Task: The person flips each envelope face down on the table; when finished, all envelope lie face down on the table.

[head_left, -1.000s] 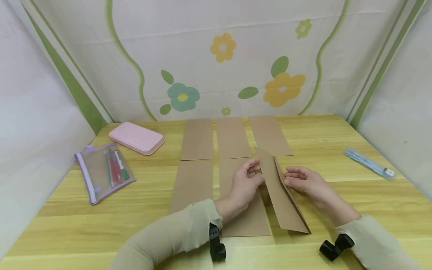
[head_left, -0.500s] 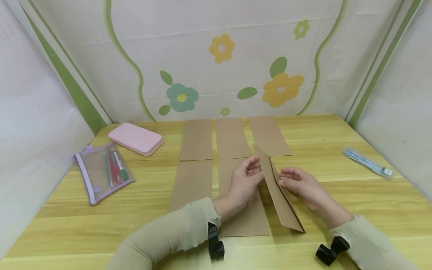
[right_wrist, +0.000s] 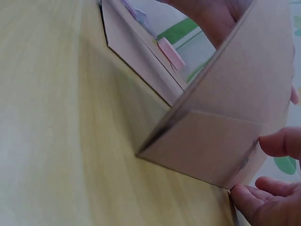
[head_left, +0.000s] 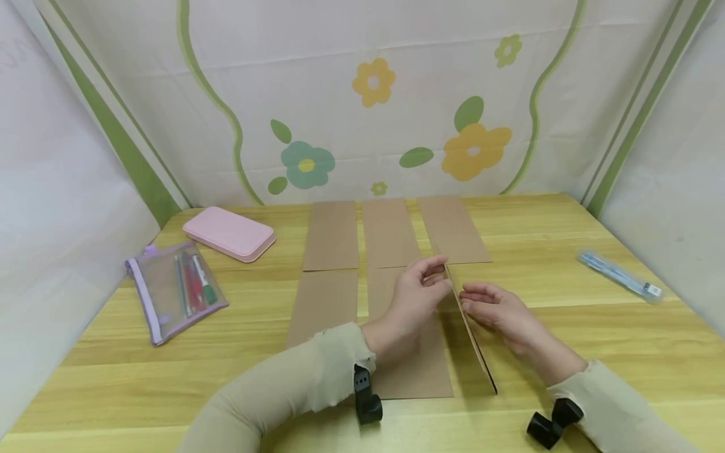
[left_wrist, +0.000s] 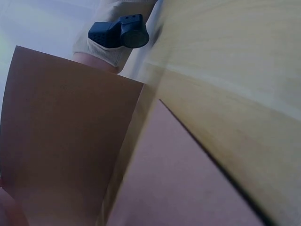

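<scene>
A brown kraft-paper envelope stands on edge, nearly edge-on in the head view. Its broad face fills the left of the left wrist view, and a folded flap shows in the right wrist view. My left hand grips its far edge from the left side, fingers curled over that edge. On the opposite side, my right hand holds the flap's edge between thumb and fingertips. Under my left forearm lies another flat brown envelope, partly covered.
Several flat brown envelopes lie in two rows on the wooden table. A pink case and a mesh pouch with pens are at left. A clear packet of blue pens lies at right. A patterned curtain stands behind.
The envelope has turned from showing its left face to nearly edge-on, and its opening gap has narrowed. My left hand has shifted slightly right; my right hand has moved slightly left.
</scene>
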Demonstrator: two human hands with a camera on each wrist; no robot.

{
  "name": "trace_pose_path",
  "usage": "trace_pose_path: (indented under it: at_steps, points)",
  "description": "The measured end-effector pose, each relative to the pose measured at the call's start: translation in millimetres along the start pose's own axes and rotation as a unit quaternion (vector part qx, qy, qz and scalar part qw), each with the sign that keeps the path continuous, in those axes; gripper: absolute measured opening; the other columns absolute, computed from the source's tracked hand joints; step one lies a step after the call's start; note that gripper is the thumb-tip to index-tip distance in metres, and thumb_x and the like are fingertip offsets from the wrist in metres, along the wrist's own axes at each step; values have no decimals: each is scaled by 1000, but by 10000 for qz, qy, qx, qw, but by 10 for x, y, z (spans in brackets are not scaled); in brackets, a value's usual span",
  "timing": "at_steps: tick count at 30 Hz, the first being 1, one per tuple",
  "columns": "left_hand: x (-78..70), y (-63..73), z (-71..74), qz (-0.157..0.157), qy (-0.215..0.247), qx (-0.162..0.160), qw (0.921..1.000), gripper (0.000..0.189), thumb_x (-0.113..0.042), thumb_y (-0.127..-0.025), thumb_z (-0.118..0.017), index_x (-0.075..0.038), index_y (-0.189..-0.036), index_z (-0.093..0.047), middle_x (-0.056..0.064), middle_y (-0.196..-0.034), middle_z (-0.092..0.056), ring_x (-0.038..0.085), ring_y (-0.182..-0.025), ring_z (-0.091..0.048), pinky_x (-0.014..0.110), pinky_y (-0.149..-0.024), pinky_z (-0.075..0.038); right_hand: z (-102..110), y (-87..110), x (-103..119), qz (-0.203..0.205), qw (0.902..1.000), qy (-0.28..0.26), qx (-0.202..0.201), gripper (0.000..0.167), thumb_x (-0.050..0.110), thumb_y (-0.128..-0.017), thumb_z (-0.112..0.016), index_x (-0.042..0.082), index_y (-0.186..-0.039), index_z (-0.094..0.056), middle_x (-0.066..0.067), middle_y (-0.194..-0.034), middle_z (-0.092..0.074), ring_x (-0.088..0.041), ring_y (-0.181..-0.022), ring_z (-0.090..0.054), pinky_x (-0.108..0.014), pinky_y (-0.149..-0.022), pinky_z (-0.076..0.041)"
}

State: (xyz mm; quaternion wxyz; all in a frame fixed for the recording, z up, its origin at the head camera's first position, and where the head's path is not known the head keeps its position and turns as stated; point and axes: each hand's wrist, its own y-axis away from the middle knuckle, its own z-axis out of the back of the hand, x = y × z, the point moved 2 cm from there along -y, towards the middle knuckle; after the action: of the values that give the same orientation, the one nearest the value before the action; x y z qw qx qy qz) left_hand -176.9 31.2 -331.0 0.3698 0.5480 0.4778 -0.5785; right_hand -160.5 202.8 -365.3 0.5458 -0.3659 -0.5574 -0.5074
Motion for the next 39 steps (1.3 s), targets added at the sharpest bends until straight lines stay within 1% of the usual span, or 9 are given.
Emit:
trace_pose_path:
  at_steps: [7,12,14,18,22,25,28,35,39]
  points:
    - [-60,-65,-45,133,19,102,9999,40,1,-82,-61,-4,-122,-58,7,-122,-51,23,-113,-54,22,-90,-47,-32,-1,16,156,9998,7,146,56,9,-92,-50,-15,-137,-25,-33,-134,-37,-3,-100,-55,-19,-87,-47]
    - [-42,-114,-104,137,44,270,9995,38,0,-81,-61,-5,-119,-59,3,-123,-51,17,-114,-51,23,-93,-45,-30,17,35,227,9995,-175,123,55,8,-93,-49,-16,-136,-24,-13,-121,-54,-3,-96,-58,-21,-82,-50]
    - [-23,-131,-123,66,68,302,9995,37,1,-81,-61,-4,-118,-58,4,-122,-52,16,-114,-50,23,-95,-44,-26,37,63,266,9994,-218,10,54,8,-92,-49,-17,-135,-25,-5,-116,-56,-2,-95,-58,-20,-81,-50]
    - [2,-149,-141,-50,141,345,9993,35,1,-82,-61,-2,-116,-58,5,-121,-54,14,-113,-50,24,-96,-43,-30,100,150,406,9984,-156,-353,49,6,-91,-50,-14,-132,-32,5,-108,-58,-1,-94,-58,-19,-82,-49]
    - [4,-149,-147,-62,128,399,9991,33,-1,-82,-61,-3,-116,-57,5,-121,-54,13,-111,-50,22,-95,-43,-58,191,252,576,9959,-210,-665,31,8,-91,-53,2,-122,-50,12,-103,-60,-1,-94,-57,-18,-81,-49]
    - [-3,-148,-149,-74,104,431,9990,33,-2,-83,-61,-4,-116,-57,7,-122,-54,12,-111,-50,21,-94,-43,-96,257,310,737,9929,-408,-842,18,12,-92,-55,16,-109,-59,15,-103,-61,0,-95,-58,-18,-79,-49]
    - [-5,-144,-150,-89,101,436,9990,33,-2,-83,-61,-4,-116,-57,9,-123,-53,13,-110,-50,22,-94,-43,-138,318,349,954,9891,-528,-992,14,13,-92,-56,20,-102,-64,14,-101,-63,-1,-95,-59,-19,-77,-51]
    - [2,-130,-154,-166,59,431,9989,33,-2,-84,-60,-5,-116,-56,9,-123,-53,13,-110,-49,24,-95,-43,-202,417,403,1425,9822,-352,-1170,15,7,-89,-60,16,-99,-67,9,-95,-64,-4,-86,-57,-20,-70,-50]
    - [12,-134,-152,-188,21,467,9987,33,-3,-84,-60,-6,-117,-56,11,-125,-52,12,-109,-49,24,-94,-43,-203,431,424,1695,9776,112,-1243,16,8,-88,-61,9,-103,-67,7,-97,-66,-4,-86,-60,-20,-69,-51]
